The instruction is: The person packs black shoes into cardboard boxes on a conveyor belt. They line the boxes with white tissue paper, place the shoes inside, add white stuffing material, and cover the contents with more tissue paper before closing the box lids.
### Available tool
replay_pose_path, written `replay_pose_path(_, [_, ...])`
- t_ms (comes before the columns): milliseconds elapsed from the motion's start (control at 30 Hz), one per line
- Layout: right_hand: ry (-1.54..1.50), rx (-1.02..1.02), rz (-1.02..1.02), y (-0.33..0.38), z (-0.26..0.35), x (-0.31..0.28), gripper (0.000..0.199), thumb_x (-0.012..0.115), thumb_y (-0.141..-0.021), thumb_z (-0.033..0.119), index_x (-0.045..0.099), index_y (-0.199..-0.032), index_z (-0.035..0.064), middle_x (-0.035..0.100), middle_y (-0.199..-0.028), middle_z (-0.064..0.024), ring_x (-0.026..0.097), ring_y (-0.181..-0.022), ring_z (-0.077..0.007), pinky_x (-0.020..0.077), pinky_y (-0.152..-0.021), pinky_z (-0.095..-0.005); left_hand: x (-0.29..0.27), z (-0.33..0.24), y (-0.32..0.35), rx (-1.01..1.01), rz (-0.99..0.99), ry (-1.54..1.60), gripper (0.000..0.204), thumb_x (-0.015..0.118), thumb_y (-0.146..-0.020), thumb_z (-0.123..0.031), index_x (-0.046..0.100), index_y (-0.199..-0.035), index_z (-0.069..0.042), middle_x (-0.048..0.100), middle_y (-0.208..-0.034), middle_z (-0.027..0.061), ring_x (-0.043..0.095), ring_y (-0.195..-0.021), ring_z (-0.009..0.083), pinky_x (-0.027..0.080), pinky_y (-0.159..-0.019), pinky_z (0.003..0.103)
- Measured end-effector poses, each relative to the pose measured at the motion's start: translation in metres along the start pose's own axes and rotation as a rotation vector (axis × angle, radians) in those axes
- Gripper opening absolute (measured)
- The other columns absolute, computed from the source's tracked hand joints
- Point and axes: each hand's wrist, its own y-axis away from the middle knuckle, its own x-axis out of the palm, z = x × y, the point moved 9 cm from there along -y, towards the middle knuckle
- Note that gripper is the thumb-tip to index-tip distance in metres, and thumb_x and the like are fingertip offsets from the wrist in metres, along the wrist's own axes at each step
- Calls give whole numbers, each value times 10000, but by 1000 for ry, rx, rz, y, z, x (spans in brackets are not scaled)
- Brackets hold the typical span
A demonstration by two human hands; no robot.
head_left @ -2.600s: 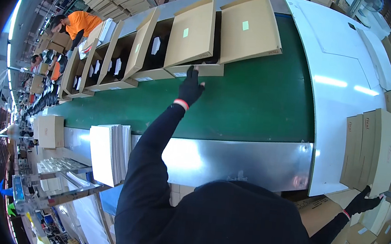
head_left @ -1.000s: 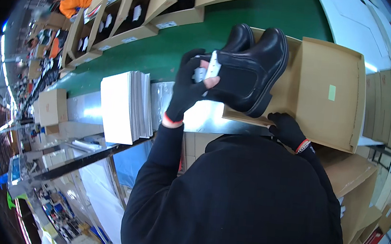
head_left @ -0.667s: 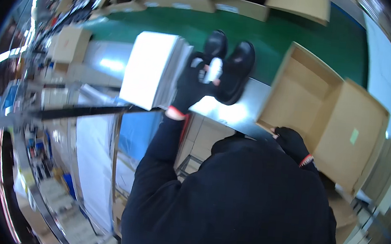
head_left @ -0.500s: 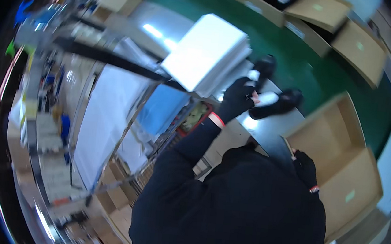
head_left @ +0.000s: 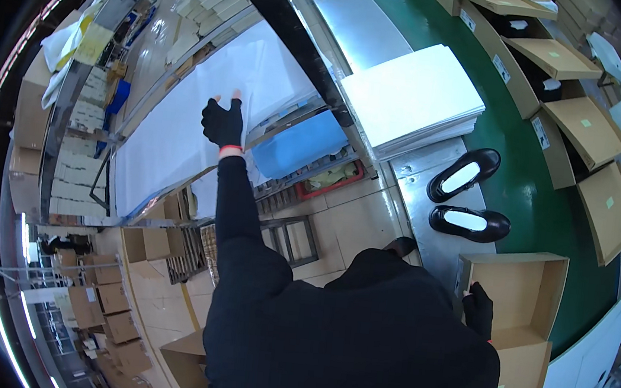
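My left hand (head_left: 224, 120), in a black glove with bare fingertips, reaches over large white paper sheets (head_left: 181, 137) on a metal rack at the left. Its fingers are apart and hold nothing that I can see. My right hand (head_left: 477, 309), gloved the same way, grips the left wall of an open, empty cardboard shoebox (head_left: 514, 288). Beyond that box a pair of black shoes (head_left: 464, 176) with white insoles rests on the metal ledge, both soles down. A thick stack of white paper (head_left: 417, 96) lies to the left of the shoes.
A green conveyor belt (head_left: 507, 131) runs along the far side. Several open shoeboxes (head_left: 585, 134) stand on its far edge. A dark metal bar (head_left: 295, 39) slants between the rack and the ledge. A blue sheet (head_left: 300, 144) and a red basket (head_left: 333, 181) are below the rack's edge.
My left hand has moved left from beside the shoes to the white sheets on the rack. My right hand stays on the shoebox. The whole view has turned leftward.
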Motion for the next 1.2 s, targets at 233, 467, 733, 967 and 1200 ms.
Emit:
replay_pose_path(233, [12,-7,-2,0,-1,2,361,640,-876,144,581,-1186,-29,678,-1033,-175,673,-870,-238,516,-752,-311,41,82,-51,-161,123,692,275,560,-905,-373,575,-862,-102,686,-802,116,661,-778,340,485,-668,457])
replay_pose_path(467, [-23,77,6,6,-12,-2,370,651,-869,142,587,-1199,-12,681,-1008,-160,670,-881,-218,513,-762,-310,62,-21,-2,281,386,-180,473,625,-799,-542,629,-1068,-153,675,-957,113,646,-901,340,516,-763,453])
replay_pose_path(733, [-285,48,-248,26,-6,-44,300,585,-925,143,598,-1177,-19,676,-986,-97,636,-849,-155,492,-772,-289,12,0,-32,-633,756,1887,440,410,-981,-340,535,-1253,-18,605,-1167,129,590,-1042,281,466,-918,412])
replay_pose_path(967, [-1035,-83,-102,-21,45,-69,520,475,-986,370,429,-1335,-12,606,-1103,-133,609,-980,-217,501,-864,-360,-132,-199,110,-288,1128,2237,468,399,-987,-386,502,-1287,-42,579,-1207,118,587,-1049,249,470,-910,361])
replay_pose_path(1200, [-650,-614,-272,-66,124,-70,572,560,-936,245,339,-1420,35,526,-1277,-141,541,-1158,-206,488,-890,-328,-260,-381,354,-360,2152,2186,471,397,-990,-384,489,-1297,-40,575,-1214,118,582,-1062,245,462,-918,351])
